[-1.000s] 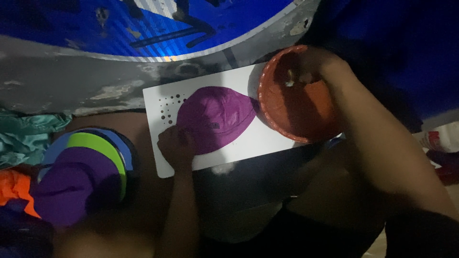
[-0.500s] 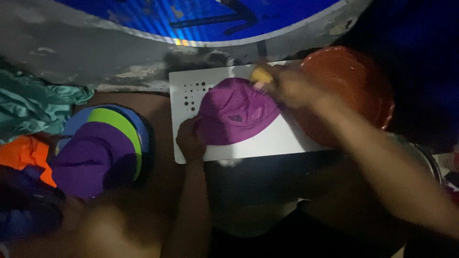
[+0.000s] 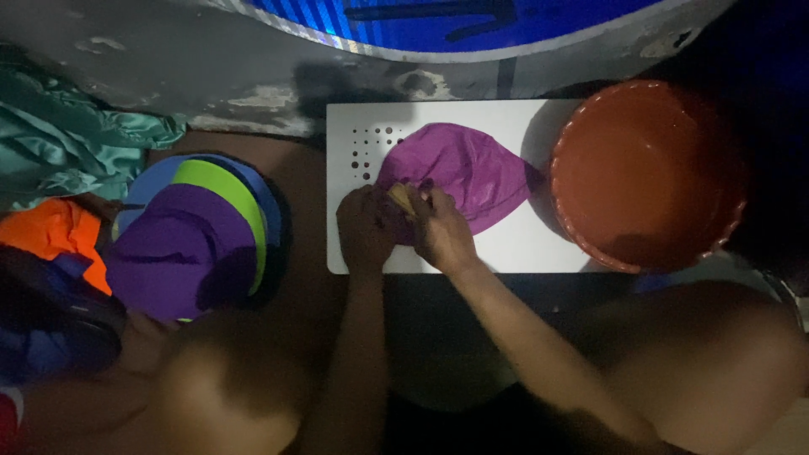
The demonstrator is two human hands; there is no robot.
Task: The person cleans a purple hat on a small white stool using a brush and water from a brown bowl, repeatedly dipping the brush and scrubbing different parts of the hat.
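Both hands are crowding the near-left edge of the purple fabric cap (image 3: pixel 459 173) on the flat white plastic board (image 3: pixel 472 248), the left hand (image 3: pixel 364 229) and right hand (image 3: pixel 441 232) sitting just beside each other, fingers almost meeting. Right of the fingers, bare board is lying open up to the round orange scalloped plastic basin (image 3: pixel 645 173), which is blocking that side. Beyond the fingertips, the cap's dome is standing in the way. Left of the fingers, past the board's edge, a stack of blue, green and purple caps (image 3: pixel 190 240) is closing the passage.

Dim home wash spot, prob. outdoors: red basin (image 3: pixel 647 175), white board (image 3: pixel 472 253), cap stack (image 3: pixel 190 244), clothes heap (image 3: pixel 67 152).
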